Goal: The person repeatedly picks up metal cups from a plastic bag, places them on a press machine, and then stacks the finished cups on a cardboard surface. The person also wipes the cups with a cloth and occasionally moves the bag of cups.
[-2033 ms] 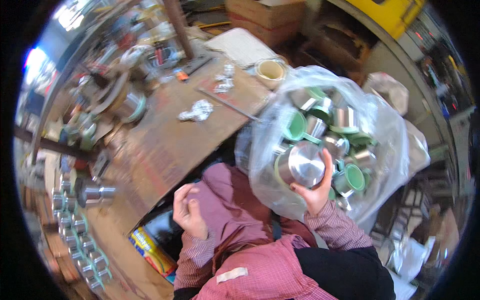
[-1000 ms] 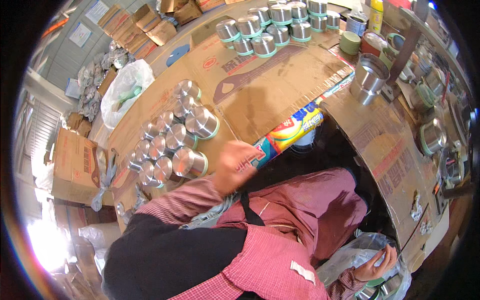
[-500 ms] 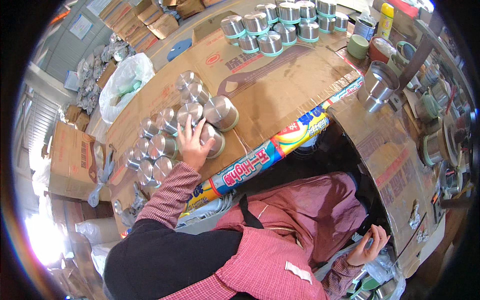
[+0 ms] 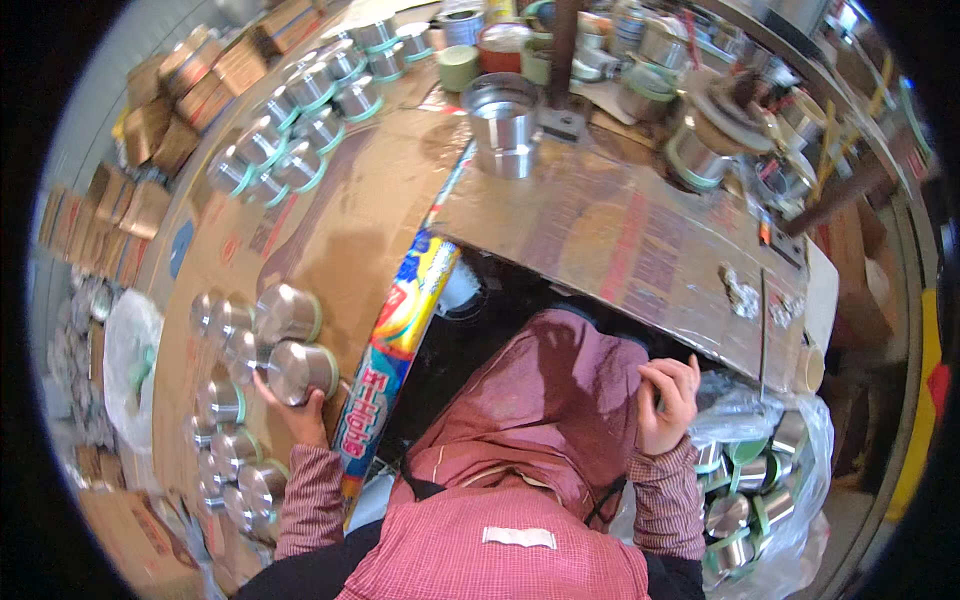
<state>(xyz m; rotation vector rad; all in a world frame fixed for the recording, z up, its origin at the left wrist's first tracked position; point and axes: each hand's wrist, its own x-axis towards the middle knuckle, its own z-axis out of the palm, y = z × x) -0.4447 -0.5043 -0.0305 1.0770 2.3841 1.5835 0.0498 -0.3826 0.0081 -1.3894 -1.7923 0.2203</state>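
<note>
My left hand (image 4: 298,412) is wrapped round a shiny steel cup with a pale green rim (image 4: 303,372), at the near end of a cluster on the cardboard-covered table (image 4: 370,190). Its thumb presses the near side, and whether the cup is lifted I cannot tell. Beside it stand another steel cup (image 4: 287,313) and several more like it. A second cluster of cups (image 4: 262,487) lies nearer me, by my left forearm. My right hand (image 4: 668,402) hovers over my lap, fingers loosely bent and apart, with nothing in them. Just right of it is a clear plastic bag of steel cups (image 4: 745,500).
Rows of steel cups (image 4: 320,130) stand at the far left. A tall steel cylinder (image 4: 502,130) sits by an upright post (image 4: 562,60). A machine with a round head (image 4: 715,120) is at the far right, and foil scraps (image 4: 738,292) lie on the right-hand board.
My view has swung to the right, bringing the bag of cups into sight. My left hand, earlier spread over the cups, now grips one. My right hand remains empty.
</note>
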